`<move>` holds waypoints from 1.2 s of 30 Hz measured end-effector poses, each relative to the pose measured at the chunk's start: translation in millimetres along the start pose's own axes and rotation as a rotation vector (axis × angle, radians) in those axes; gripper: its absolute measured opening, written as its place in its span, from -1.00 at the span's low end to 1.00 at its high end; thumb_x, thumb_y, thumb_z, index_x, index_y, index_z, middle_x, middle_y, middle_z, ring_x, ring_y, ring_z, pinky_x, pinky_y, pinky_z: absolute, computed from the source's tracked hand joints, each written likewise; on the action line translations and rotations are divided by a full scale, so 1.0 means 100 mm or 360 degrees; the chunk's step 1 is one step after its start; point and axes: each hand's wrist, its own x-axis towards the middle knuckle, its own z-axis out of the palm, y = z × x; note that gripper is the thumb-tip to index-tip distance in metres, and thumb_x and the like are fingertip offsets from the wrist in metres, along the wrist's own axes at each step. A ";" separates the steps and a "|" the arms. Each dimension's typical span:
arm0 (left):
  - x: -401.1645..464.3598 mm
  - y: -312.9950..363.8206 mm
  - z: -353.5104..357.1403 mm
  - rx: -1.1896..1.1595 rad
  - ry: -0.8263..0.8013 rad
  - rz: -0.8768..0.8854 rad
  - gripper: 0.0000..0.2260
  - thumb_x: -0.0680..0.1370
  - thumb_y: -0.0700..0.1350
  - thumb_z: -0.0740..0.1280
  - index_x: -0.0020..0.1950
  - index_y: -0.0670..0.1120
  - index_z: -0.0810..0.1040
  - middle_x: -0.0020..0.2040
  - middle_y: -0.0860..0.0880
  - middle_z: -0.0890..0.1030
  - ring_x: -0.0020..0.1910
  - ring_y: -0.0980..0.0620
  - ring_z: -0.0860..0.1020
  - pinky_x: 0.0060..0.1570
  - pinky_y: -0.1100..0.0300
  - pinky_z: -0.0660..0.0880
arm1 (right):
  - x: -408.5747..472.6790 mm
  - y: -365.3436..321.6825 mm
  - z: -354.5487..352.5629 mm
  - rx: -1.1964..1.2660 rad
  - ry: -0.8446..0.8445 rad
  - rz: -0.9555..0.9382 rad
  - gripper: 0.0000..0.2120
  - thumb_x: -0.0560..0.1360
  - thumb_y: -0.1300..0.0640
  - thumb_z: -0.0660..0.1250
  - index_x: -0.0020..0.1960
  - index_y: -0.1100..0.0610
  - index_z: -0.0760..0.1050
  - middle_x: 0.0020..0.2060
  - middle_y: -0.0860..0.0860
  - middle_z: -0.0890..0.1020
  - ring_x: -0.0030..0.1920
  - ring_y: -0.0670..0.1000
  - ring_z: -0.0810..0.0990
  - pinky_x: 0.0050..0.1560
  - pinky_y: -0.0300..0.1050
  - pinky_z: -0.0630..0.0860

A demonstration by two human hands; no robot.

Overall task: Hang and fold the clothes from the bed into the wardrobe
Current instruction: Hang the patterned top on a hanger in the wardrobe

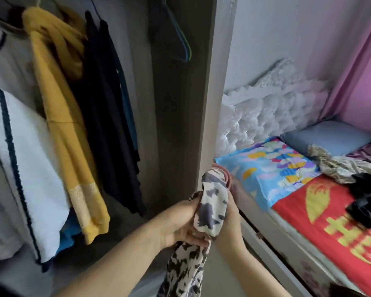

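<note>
Head view: both my left hand (178, 224) and right hand (229, 219) grip the patterned garment (210, 209) at lower centre, seemingly over a pink hanger (224, 171). Next: hook it on the wardrobe (176, 116) rail, upper left.

Pale grey wall (298, 35) behind white tufted headboard (272, 112); pink curtain (360, 67) at right, lit from behind; grey floor (221, 273).
</note>
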 end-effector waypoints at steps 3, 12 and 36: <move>0.12 0.11 -0.04 -0.0247 0.0367 0.0270 -0.80 0.64 -0.17 0.17 -0.02 -0.11 0.59 -0.16 -0.08 0.64 -0.25 0.04 0.60 -0.27 0.13 0.59 | 0.01 -0.04 -0.12 -0.0190 -0.0057 -0.0353 -0.72 0.33 0.06 0.36 0.01 -0.18 0.62 0.00 -0.21 0.62 0.04 -0.21 0.58 0.04 -0.33 0.51; 0.02 0.75 -0.09 0.1027 0.0221 0.0912 -0.91 0.56 -0.19 0.33 -0.09 -0.06 0.61 -0.20 0.00 0.65 -0.18 0.13 0.62 -0.25 0.33 0.52 | 0.60 -0.51 -0.79 -0.0488 -0.0382 -0.0610 -0.74 0.52 0.15 0.35 0.11 -0.17 0.48 -0.05 -0.19 0.55 -0.05 -0.21 0.55 -0.05 -0.37 0.49; -0.36 1.14 -1.00 0.1214 0.1381 0.0643 -0.74 0.50 0.02 0.27 -0.29 -0.11 0.49 -0.34 0.03 0.53 -0.31 0.08 0.52 -0.28 0.23 0.40 | 2.01 -1.43 -0.28 -0.1668 -0.0634 -0.0532 -0.73 0.57 0.18 0.12 0.16 0.08 0.53 -0.15 -0.01 0.57 -0.36 -0.12 0.36 -0.39 -0.30 0.30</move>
